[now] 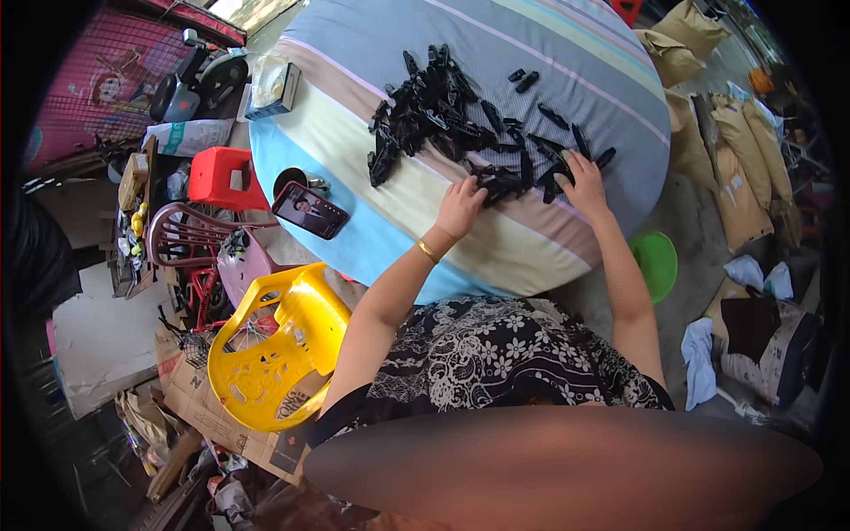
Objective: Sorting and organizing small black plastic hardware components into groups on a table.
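Observation:
On the round table covered with a striped cloth [372, 234] lies a large heap of small, long black clip-like pieces [434, 102]. A smaller, looser cluster of the same black pieces [502, 184] is spread between my hands. My left hand [461, 208] rests at the left of this cluster, fingers bent together with the tips against the pieces. What it holds, if anything, is hidden. At the cluster's right side, the thumb and fingers of my right hand [584, 186] close around a black piece. A gold bangle circles my left wrist.
Left on the table are a phone [310, 211] with a lit screen, a metal cup [317, 185] and a tissue box [273, 88]. A yellow chair [283, 350] and red stool [217, 177] stand left. A green basin [655, 265] and brown sacks [739, 177] are right.

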Tool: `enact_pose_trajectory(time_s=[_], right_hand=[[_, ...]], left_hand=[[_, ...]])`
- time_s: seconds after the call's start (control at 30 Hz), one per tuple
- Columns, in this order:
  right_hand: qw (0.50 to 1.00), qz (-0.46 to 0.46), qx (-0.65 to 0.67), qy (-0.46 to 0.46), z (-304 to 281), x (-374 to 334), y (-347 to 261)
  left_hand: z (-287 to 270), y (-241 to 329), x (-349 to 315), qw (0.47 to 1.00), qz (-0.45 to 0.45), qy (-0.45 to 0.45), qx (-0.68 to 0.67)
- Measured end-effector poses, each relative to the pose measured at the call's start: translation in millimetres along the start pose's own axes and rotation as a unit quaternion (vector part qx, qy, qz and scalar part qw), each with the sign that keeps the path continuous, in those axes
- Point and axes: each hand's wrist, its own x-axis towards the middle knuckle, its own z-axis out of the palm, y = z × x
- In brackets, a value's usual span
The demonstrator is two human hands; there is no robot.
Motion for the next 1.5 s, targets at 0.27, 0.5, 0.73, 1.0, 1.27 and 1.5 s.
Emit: enact_pose_trajectory(time_s=[0.27,0.5,0.73,1.0,1.27,1.5], right_hand=[[0.989,-0.039,0.025,0.138,-3.7,-63.6,-29.3],[0.998,0.027,-0.056,0.029,10.6,-44.6,-70.9],[0.996,0.076,-0.057,0.004,11.7,-39.2,-55.4],[0.996,0.06,-0.065,-0.021,7.0,-43.9,-67.6],[0.855,0.276,0.383,-0.217,19.8,-93.8,-79.1],[0.98,0.112,0.165,0.016,20.1,-106.1,-63.9]], left_hand=[[-1.3,56.5,1.3,0.991,-0.08,0.078,-0.067],[21.1,52.1,4.5,0.989,-0.117,0.04,-0.077],[-9.2,63.1,-47.2,0.996,0.058,0.042,-0.056],[-7.7,82.7,-61.5,0.972,-0.115,0.105,-0.178],[1.6,75.2,-38.8,0.975,-0.095,-0.006,-0.2],[2.1,77.0,-32.4,0.979,-0.066,-0.033,-0.188]])
